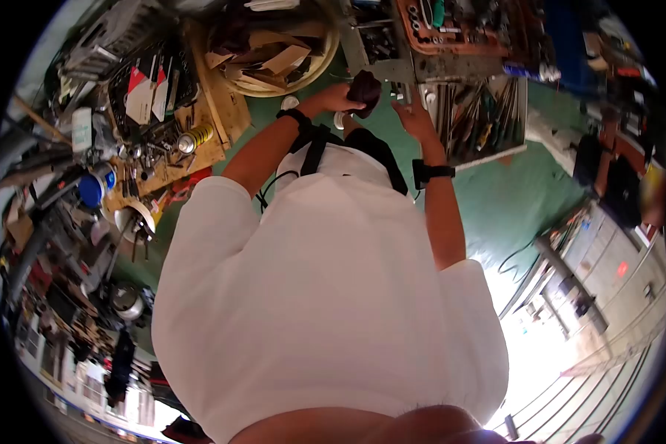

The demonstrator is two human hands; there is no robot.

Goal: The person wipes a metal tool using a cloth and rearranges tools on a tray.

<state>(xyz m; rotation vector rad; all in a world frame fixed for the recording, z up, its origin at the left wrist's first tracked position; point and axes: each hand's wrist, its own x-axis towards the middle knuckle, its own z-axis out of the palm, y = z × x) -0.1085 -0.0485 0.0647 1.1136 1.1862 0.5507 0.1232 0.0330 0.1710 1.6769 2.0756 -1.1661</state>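
My left hand (338, 98) is closed round a bunched dark maroon cloth (365, 94), held out in front of my body above the green floor. The cloth hides part of the fingers. To its right, my right hand (414, 118) reaches forward with thumb and fingers apart, and I see nothing held in it. Its fingertips are close to the corner of the metal bench and to a drawer of long hand tools (477, 118). Whether they touch the bench edge I cannot tell.
A round bin (325, 55) of cardboard scraps stands ahead. On the left, a wooden bench (218, 96) carries tools and a yellow spray can (194, 138). An orange socket tray (459, 44) lies ahead right. Another person (618, 170) is at far right.
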